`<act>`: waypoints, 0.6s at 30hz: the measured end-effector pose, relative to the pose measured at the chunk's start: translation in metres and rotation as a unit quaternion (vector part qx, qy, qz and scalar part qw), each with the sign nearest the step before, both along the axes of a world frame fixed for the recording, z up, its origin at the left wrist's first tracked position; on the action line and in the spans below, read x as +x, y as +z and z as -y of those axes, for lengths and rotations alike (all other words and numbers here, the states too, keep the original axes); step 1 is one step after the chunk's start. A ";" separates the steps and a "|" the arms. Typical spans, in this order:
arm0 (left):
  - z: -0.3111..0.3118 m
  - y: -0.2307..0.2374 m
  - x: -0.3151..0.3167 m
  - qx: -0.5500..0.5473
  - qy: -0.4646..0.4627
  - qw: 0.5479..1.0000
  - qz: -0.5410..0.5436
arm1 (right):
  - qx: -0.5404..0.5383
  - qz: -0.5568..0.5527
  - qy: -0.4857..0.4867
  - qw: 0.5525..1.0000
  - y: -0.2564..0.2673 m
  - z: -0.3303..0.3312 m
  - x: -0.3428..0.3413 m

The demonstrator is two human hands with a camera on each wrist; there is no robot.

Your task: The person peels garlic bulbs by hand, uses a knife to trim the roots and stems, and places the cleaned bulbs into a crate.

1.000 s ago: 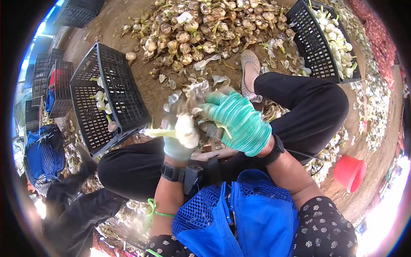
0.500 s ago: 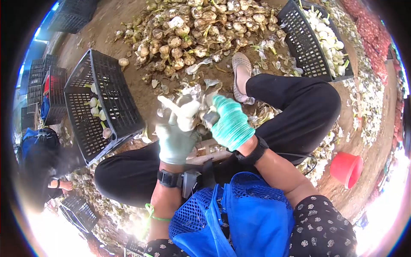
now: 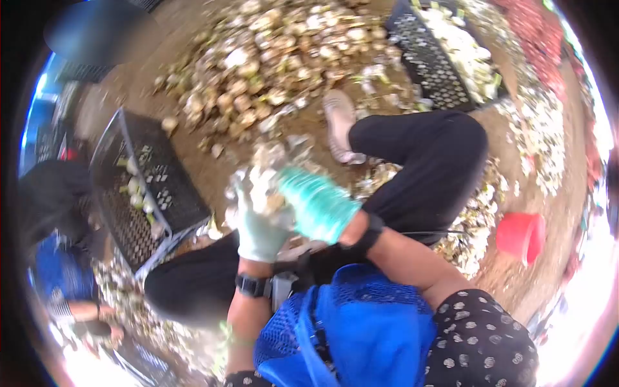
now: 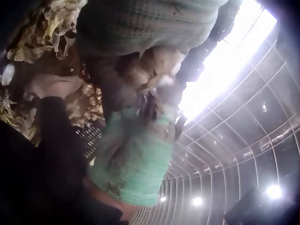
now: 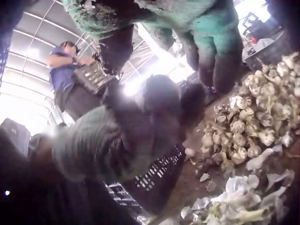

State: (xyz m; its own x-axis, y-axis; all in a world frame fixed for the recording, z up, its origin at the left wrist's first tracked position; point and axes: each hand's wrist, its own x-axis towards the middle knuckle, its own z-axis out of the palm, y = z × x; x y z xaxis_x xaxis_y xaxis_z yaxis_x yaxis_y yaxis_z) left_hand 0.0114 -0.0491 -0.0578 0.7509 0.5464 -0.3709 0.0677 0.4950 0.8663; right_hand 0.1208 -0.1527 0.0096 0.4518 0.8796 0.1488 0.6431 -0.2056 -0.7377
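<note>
In the head view my left hand point(image 3: 261, 235), in a pale green knitted glove, grips a garlic bulb point(image 3: 263, 193). The bulb point(image 4: 161, 63) appears whitish under the left fingers in the left wrist view. My right hand point(image 3: 319, 203), in a brighter green glove, is right beside the bulb and blurred. Seen from the right wrist, the right glove's fingers point(image 5: 225, 61) extend downward, spread from the dark-covered thumb point(image 5: 115, 51). Loose papery skins point(image 3: 290, 151) lie just beyond both hands.
A heap of untrimmed garlic point(image 3: 258, 71) spreads on the ground ahead. To the left a tilted black crate point(image 3: 171, 184) holds a few bulbs; a fuller crate point(image 3: 429, 64) stands far right. A red bucket point(image 3: 521, 237) sits at right. Another person point(image 5: 65, 70) is nearby.
The head view has shifted, so the heap and right crate sit further left. My right hand has moved over the bulb's near side, and the bulb's pale stem no longer shows clearly.
</note>
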 end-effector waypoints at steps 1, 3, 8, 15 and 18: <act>0.000 0.003 0.001 -0.143 -0.006 0.989 0.025 | 0.032 -0.019 -0.016 0.999 -0.008 -0.001 -0.004; 0.013 0.054 0.021 -0.287 0.010 0.957 -0.042 | 0.073 -0.028 -0.054 0.995 -0.009 0.002 -0.004; -0.008 0.020 -0.003 0.368 -0.087 0.901 -0.212 | 0.000 -0.153 -0.146 0.977 0.012 0.015 0.014; 0.015 0.073 0.032 0.486 -0.180 0.855 -0.013 | 0.008 -0.183 -0.182 0.966 0.018 0.030 0.026; 0.036 0.087 0.048 0.385 -0.145 0.911 -0.035 | 0.057 -0.252 -0.171 0.951 0.035 0.061 0.036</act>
